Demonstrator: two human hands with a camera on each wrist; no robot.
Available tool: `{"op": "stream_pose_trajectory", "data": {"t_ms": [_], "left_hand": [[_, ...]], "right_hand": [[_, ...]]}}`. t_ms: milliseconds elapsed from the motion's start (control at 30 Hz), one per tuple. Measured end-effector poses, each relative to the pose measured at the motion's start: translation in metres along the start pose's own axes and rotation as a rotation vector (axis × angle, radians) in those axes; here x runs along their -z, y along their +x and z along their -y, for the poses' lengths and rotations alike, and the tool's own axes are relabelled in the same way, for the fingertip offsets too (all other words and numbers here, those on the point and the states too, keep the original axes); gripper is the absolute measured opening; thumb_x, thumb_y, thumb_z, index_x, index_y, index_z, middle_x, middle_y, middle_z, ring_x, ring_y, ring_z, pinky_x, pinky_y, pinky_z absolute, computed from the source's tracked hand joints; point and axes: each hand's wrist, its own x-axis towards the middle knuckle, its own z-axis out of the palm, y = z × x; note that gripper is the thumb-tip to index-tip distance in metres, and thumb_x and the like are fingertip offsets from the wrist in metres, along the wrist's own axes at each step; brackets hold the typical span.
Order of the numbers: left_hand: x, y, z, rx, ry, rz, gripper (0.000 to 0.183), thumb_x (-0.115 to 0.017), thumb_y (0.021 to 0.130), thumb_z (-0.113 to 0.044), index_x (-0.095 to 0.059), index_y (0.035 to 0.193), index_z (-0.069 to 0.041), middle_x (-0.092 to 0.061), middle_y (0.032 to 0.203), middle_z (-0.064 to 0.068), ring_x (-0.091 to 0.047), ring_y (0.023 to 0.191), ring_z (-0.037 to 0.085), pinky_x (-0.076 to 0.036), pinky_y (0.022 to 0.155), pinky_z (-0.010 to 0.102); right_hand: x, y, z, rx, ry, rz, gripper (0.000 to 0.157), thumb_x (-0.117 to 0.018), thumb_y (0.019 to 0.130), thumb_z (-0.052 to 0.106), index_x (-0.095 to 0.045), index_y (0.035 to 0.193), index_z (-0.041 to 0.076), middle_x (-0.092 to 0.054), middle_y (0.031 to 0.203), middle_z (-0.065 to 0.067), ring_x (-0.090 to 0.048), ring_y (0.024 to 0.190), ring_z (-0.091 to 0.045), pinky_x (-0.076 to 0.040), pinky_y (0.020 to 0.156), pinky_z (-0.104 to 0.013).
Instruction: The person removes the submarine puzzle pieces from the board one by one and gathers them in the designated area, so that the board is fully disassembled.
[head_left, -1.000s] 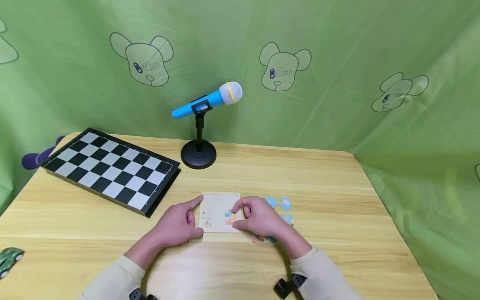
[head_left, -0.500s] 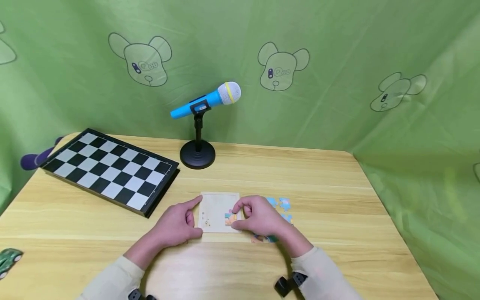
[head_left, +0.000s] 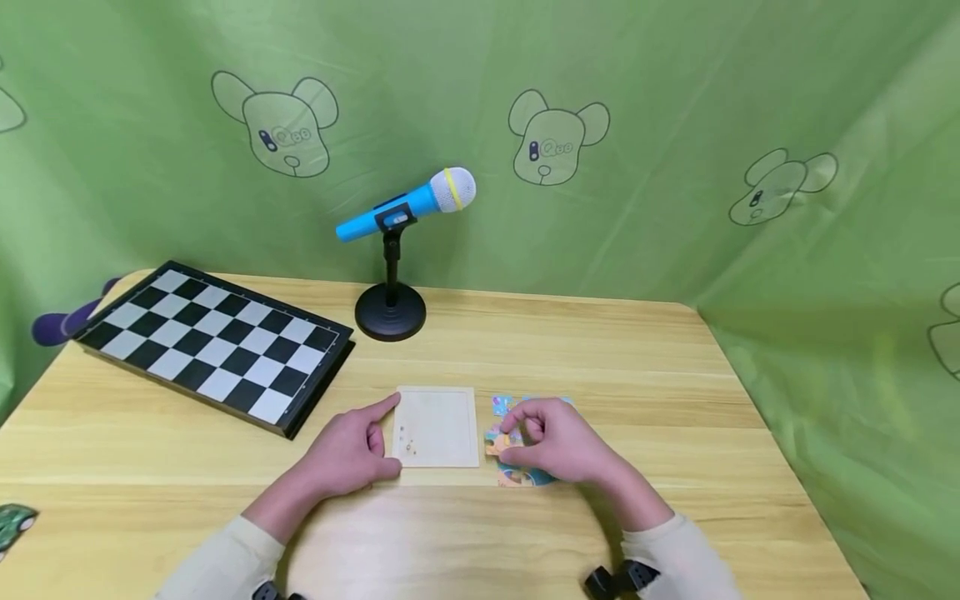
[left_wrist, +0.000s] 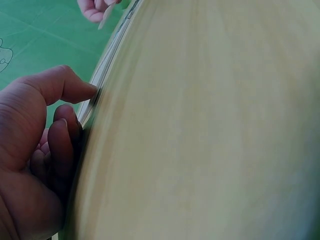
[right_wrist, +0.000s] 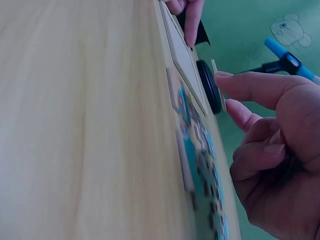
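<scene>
A square wooden jigsaw tray (head_left: 437,429) lies mid-table in the head view, with a small printed mark at its lower left. My left hand (head_left: 348,450) touches its left side, forefinger and thumb spread apart towards the two corners; the left wrist view shows a fingertip against the tray's edge. Just right of the tray, my right hand (head_left: 562,442) pinches an orange-and-blue jigsaw piece (head_left: 501,443) between thumb and forefinger. Seen edge-on in the right wrist view, that piece (right_wrist: 219,89) is raised off the table. Loose jigsaw pieces (head_left: 517,477) lie beneath the right hand, partly hidden.
A black-and-white checkered board (head_left: 217,342) lies at the back left. Behind the tray stands a blue microphone (head_left: 408,204) on a round black base (head_left: 390,312). A green toy car (head_left: 13,525) is at the left edge. Green fabric (head_left: 637,225) hangs behind the table.
My right hand has moved right with the jigsaw piece, from over the tray's right side to above the loose pieces. The left hand stays at the tray's left side.
</scene>
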Motion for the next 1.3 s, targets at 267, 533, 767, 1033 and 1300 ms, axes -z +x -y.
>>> {"op": "stream_pose_trajectory", "data": {"t_ms": [267, 533, 767, 1033, 1300], "left_hand": [[0.000, 0.001, -0.001, 0.000, -0.018, 0.004, 0.094, -0.078, 0.066, -0.007, -0.041, 0.152, -0.005, -0.055, 0.058, -0.002, -0.051, 0.048, 0.015, -0.037, 0.049, 0.028], [0.001, 0.002, -0.001, -0.003, -0.019, 0.006, 0.094, -0.078, 0.066, -0.007, -0.040, 0.152, -0.005, -0.056, 0.060, -0.002, -0.052, 0.049, 0.016, -0.038, 0.049, 0.028], [0.002, 0.002, 0.000, -0.008, -0.015, 0.000, 0.094, -0.078, 0.066, -0.007, -0.041, 0.152, -0.004, -0.055, 0.059, -0.002, -0.052, 0.049, 0.015, -0.037, 0.048, 0.028], [0.003, 0.002, 0.000, -0.009, -0.009, 0.000, 0.093, -0.078, 0.066, -0.007, -0.041, 0.151, -0.003, -0.055, 0.059, -0.002, -0.051, 0.049, 0.015, -0.036, 0.048, 0.027], [0.003, 0.001, 0.001, -0.007, -0.010, -0.003, 0.092, -0.078, 0.067, -0.007, -0.041, 0.151, -0.003, -0.055, 0.059, -0.002, -0.051, 0.050, 0.015, -0.037, 0.048, 0.027]], "right_hand": [[0.017, -0.022, -0.012, -0.038, -0.032, -0.051, 0.029, -0.087, 0.079, 0.023, -0.071, 0.099, 0.011, -0.032, 0.059, 0.005, -0.031, 0.054, -0.009, -0.038, 0.064, -0.028], [0.033, -0.043, -0.028, -0.055, -0.007, -0.069, 0.027, -0.085, 0.081, 0.020, -0.070, 0.102, 0.011, -0.028, 0.060, 0.005, -0.027, 0.052, -0.008, -0.038, 0.063, -0.027], [0.041, -0.056, -0.043, -0.067, -0.015, -0.070, 0.030, -0.086, 0.080, 0.024, -0.070, 0.102, 0.012, -0.029, 0.060, 0.005, -0.028, 0.053, -0.007, -0.039, 0.066, -0.028], [0.042, -0.065, -0.055, -0.072, -0.017, -0.061, 0.031, -0.087, 0.078, 0.026, -0.069, 0.101, 0.013, -0.030, 0.061, 0.006, -0.030, 0.054, -0.006, -0.041, 0.072, -0.027], [0.039, -0.068, -0.063, -0.062, -0.014, -0.050, 0.030, -0.086, 0.079, 0.023, -0.070, 0.102, 0.013, -0.030, 0.061, 0.008, -0.030, 0.054, -0.004, -0.042, 0.079, -0.028]]}}
